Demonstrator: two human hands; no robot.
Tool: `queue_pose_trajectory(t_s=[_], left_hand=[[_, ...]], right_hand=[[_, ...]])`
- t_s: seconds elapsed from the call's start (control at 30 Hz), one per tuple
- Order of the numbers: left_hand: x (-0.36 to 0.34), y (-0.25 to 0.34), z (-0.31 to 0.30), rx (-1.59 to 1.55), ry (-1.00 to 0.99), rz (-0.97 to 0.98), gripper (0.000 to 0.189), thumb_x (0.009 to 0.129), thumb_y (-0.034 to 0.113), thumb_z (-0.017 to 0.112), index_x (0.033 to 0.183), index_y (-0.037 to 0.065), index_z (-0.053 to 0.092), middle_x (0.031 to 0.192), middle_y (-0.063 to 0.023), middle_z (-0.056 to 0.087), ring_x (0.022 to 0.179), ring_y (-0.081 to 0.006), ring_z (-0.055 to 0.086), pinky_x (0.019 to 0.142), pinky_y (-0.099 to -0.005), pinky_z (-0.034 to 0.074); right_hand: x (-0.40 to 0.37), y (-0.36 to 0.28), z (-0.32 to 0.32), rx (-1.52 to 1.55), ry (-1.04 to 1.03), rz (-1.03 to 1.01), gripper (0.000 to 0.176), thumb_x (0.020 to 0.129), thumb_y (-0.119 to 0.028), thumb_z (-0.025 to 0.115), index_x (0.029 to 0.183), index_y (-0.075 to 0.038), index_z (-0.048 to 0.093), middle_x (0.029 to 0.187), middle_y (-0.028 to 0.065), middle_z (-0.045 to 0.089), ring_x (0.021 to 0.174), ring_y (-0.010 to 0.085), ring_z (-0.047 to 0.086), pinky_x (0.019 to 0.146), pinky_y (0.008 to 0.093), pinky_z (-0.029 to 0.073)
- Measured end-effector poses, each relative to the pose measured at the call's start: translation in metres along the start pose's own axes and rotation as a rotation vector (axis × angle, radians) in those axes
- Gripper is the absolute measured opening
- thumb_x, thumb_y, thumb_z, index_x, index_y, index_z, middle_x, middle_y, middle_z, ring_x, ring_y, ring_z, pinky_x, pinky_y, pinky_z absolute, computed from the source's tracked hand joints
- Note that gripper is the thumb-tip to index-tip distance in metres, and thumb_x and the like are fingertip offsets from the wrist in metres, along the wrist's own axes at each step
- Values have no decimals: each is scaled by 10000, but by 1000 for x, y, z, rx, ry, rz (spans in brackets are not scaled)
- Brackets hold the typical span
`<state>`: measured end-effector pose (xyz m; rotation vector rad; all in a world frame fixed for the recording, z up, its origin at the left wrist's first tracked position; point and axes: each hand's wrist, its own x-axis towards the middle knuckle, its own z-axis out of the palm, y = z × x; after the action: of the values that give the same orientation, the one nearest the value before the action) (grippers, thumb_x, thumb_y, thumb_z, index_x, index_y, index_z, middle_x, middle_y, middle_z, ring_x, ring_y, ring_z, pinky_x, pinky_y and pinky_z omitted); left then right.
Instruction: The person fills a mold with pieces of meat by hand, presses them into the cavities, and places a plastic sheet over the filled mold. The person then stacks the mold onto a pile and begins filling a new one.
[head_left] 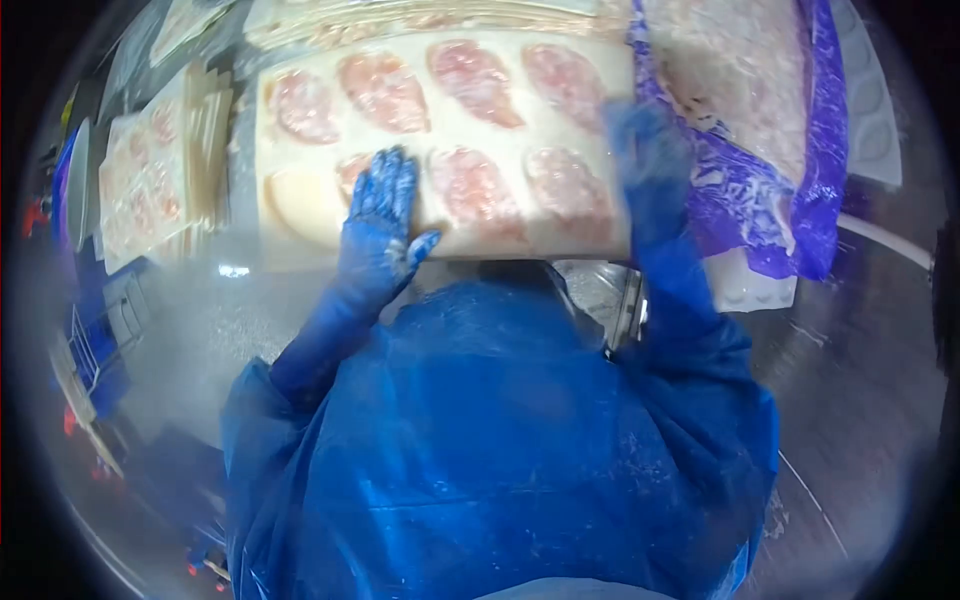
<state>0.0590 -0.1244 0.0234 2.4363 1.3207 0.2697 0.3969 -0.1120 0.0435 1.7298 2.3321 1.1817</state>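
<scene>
A pale tray [420, 150] with oval hollows lies in front of me, most hollows filled with flat pieces of pinkish meat [470, 80]. The front left hollow [300, 205] holds no meat. My left hand [385, 205], in a blue glove, lies flat with fingers stretched out over a meat piece in the front row, partly hiding it. My right hand [648, 150], also gloved in blue, is smeared by motion at the tray's right edge, beside the purple plastic film; its fingers cannot be made out.
Purple film [825, 150] surrounds a large mass of pale meat [740, 70] at the right. White moulded trays [870, 90] lie beyond and beneath it. Stacked filled trays [150, 180] stand at the left, more at the back [420, 15]. A wire rack [105, 325] is far left.
</scene>
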Motion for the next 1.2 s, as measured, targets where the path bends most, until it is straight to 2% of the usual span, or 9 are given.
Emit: queue_pose_trajectory(t_s=[0.13, 0.23, 0.37, 0.43, 0.77, 0.97, 1.03, 1.13, 1.2], left_hand=[[3, 2, -1, 28, -8, -8, 812, 898, 350, 658, 1520, -28, 298, 1577, -247, 291, 1480, -405, 242, 1214, -517, 161], [5, 3, 0, 51, 1, -18, 778, 912, 344, 634, 1526, -2, 306, 1582, -227, 295, 1480, -393, 252, 1213, -512, 172], [4, 6, -1, 52, 28, -59, 725, 921, 332, 610, 1522, 32, 338, 1583, -199, 315, 1475, -377, 276, 1207, -512, 189], [5, 6, 0, 49, 44, -70, 715, 921, 333, 607, 1518, 37, 349, 1580, -196, 323, 1471, -378, 283, 1205, -514, 194], [0, 5, 0, 34, 88, -57, 679, 911, 282, 622, 1508, 66, 383, 1566, -178, 358, 1444, -371, 337, 1187, -514, 237], [-4, -2, 1, -38, 143, -30, 633, 908, 239, 620, 1490, 89, 420, 1548, -160, 393, 1430, -350, 367, 1184, -499, 255], [-6, -4, -2, -50, 148, -26, 629, 908, 239, 620, 1487, 93, 425, 1547, -156, 395, 1429, -347, 369, 1184, -497, 258], [-8, -6, -3, -54, 123, -6, 617, 909, 232, 618, 1482, 97, 434, 1541, -154, 405, 1426, -345, 375, 1181, -497, 264], [-8, -7, 0, -67, 153, 4, 624, 881, 188, 620, 1477, 114, 453, 1529, -145, 425, 1417, -347, 391, 1178, -483, 281]], right_hand=[[-15, 120, 158, 717, -179, 590, 353, 894, -204, 663, 1215, -57, 673, 1160, 147, 690, 1045, 275, 667, 861, 343, 535], [-53, 112, 252, 540, -295, 331, 398, 863, -229, 704, 1208, -34, 673, 1143, 155, 700, 1020, 305, 675, 880, 374, 529], [-48, 141, 206, 731, -390, 76, 374, 884, -268, 675, 1175, -33, 681, 1100, 170, 707, 1012, 321, 676, 903, 390, 515], [-40, 151, 189, 1222, -497, 911, 406, 871, -335, 668, 1137, -28, 682, 1089, 183, 708, 1087, 333, 645, 967, 402, 477], [-10, 136, 199, 1323, -681, 829, 504, 827, -322, 699, 1248, -53, 635, 1247, 176, 657, 1184, 343, 606, 1018, 389, 471], [-56, 198, 232, 910, -9, 95, 364, 865, -130, 666, 1218, -44, 646, 1213, 177, 661, 1078, 365, 632, 955, 393, 512], [-67, 224, 280, 1609, -189, 765, 317, 879, -65, 651, 1196, -54, 659, 1177, 157, 678, 977, 332, 663, 898, 411, 529], [-34, 212, 247, 599, -452, 175, 329, 892, -151, 682, 1206, -53, 661, 1116, 117, 706, 899, 292, 686, 861, 421, 534], [-72, 206, 256, 1063, -454, 780, 357, 891, -246, 703, 1198, -65, 676, 1078, 98, 722, 928, 265, 694, 861, 399, 528]])
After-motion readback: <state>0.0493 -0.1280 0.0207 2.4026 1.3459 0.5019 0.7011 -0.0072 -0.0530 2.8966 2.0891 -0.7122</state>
